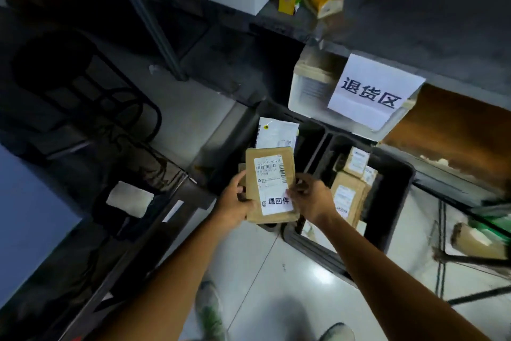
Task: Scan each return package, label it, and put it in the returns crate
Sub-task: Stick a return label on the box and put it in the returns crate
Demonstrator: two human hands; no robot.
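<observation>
Fingers of left hand and right hand grip the labelled package; crate below it.

White paper sign hanging off shelf edge: 退货区, large dark characters.
Brown package: white sticker low on face reads 退回件, overlapping bottom of shipping label.
Shipping label: barcodes, code line at top apparently ending "00 009", rest too blurred. Small print below unreadable.
White mailer behind package and brown boxes to right: labels present, text not legible.
</observation>
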